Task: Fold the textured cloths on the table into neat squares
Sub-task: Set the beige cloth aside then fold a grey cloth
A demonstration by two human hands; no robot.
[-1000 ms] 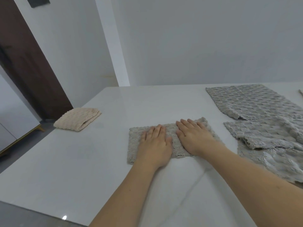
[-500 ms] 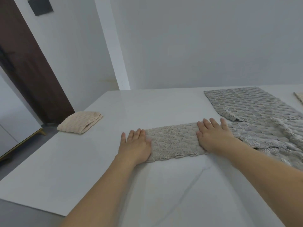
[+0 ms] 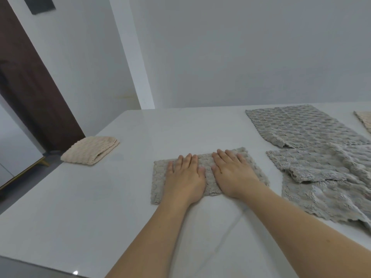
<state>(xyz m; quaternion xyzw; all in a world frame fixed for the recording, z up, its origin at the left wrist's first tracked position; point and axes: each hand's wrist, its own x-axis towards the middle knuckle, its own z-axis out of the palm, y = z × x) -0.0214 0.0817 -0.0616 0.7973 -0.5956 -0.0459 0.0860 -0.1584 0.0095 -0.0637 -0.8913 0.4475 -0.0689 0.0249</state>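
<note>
Seemingly mid-press, the head view shows both hands lying flat on a half-folded grey cloth (image 3: 158,183) near the front middle of the white tabletop (image 3: 84,207). The left hand (image 3: 185,179) covers the cloth's centre-left with fingers straight and together; the right hand (image 3: 233,173) lies just beside it, fingers spread a little, thumbs nearly touching. Neither hand grips anything: both are released and simply press down on the fabric.

The cloth looks soft, thick and light, with a bumpy waffle-like weave that probably springs back and holds a loose fold rather than a sharp crease. Its nap should keep the layers from sliding on each other, though the glossy tabletop beneath may let the whole piece slip if it is pushed sideways. It is a long rectangle now, so one more fold across the short way seems needed. The left end, which is free of the hands, or the two corners of either short edge, look like the sensible places to pinch it.

To the right lie a flat grey cloth (image 3: 301,125) and a rumpled grey heap (image 3: 325,177), possibly two cloths overlapped; the edges are hard to separate. A beige cloth (image 3: 364,120) peeks in at the far right edge. A folded beige cloth (image 3: 90,150) sits well apart at the left corner.
</note>
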